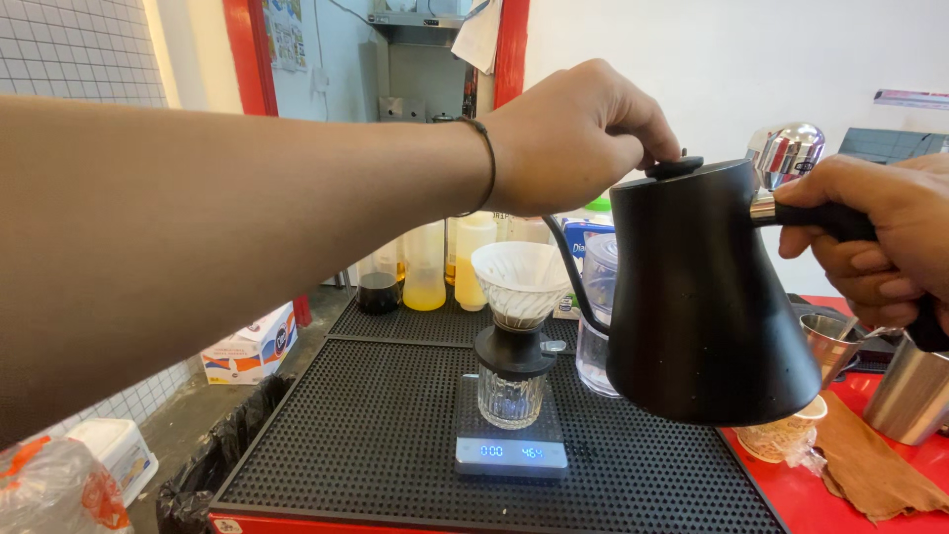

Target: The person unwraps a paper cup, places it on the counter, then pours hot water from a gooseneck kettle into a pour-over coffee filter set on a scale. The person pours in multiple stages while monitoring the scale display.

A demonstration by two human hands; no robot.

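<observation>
We hold a black gooseneck kettle [702, 297] in the air, our right hand [880, 237] wrapped tight around its handle and our left hand [578, 133] resting fingertips on the lid knob [675, 166]. The kettle hangs upright, just right of the dripper, and its thin spout [573, 277] curves up beside the white paper filter [521, 280] without yet tipping over it; we see no water leaving it. Below and to the left of our right hand, the filter sits in a dripper on a dark stand [512, 351], over a ribbed clear glass [510, 398] that looks empty. That glass rests on a small scale [511, 453] with its display lit, standing on the black rubber mat [376, 445] of the worktop. So by our judgement the setup is done and the pouring is not yet begun. Behind the kettle stands a clear jug [596, 326]; under our right hand are 2 metal cups [909, 391] and a brown cloth [870, 465] on the red surface. Further back, below our left forearm, stand squeeze bottles [425, 267].
</observation>
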